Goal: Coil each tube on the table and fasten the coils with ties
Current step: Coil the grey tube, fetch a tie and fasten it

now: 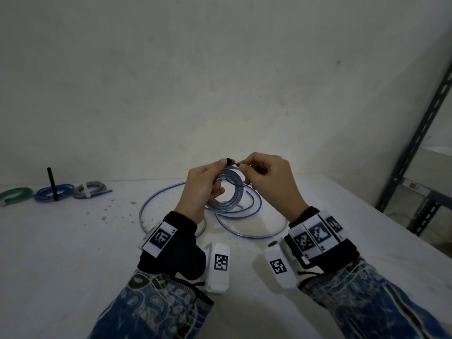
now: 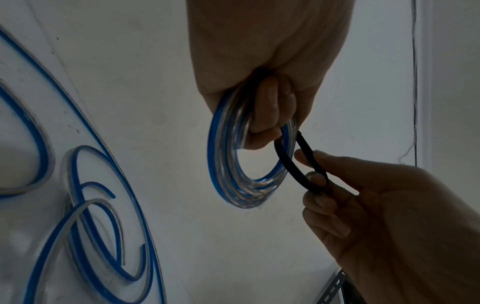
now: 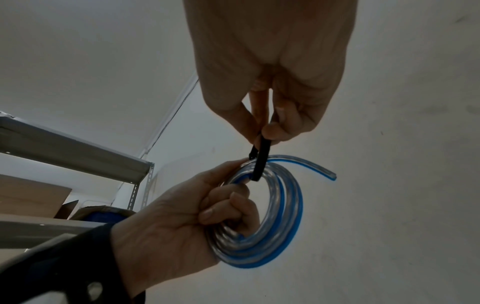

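My left hand [image 1: 208, 182] grips a coil of clear tube with a blue stripe [image 1: 228, 192], held upright above the table; the same coil [image 2: 228, 164] [image 3: 272, 226] shows in both wrist views. A black tie [image 2: 293, 164] loops round the coil's top. My right hand [image 1: 259, 172] pinches the tie's end between thumb and fingers [image 3: 275, 127], close to the left thumb. The black tie [image 3: 261, 162] crosses the coil's strands. One short tube end [image 3: 322, 172] sticks out free from the coil.
More clear and blue tube [image 1: 186, 211] lies uncoiled on the white table [image 1: 73, 253] under my hands. Three tied coils sit at far left: green [image 1: 17, 193], blue [image 1: 53, 192], grey [image 1: 90, 188]. A black tie [image 1: 52, 183] stands up from the blue one. Metal shelving [image 1: 415, 148] stands at right.
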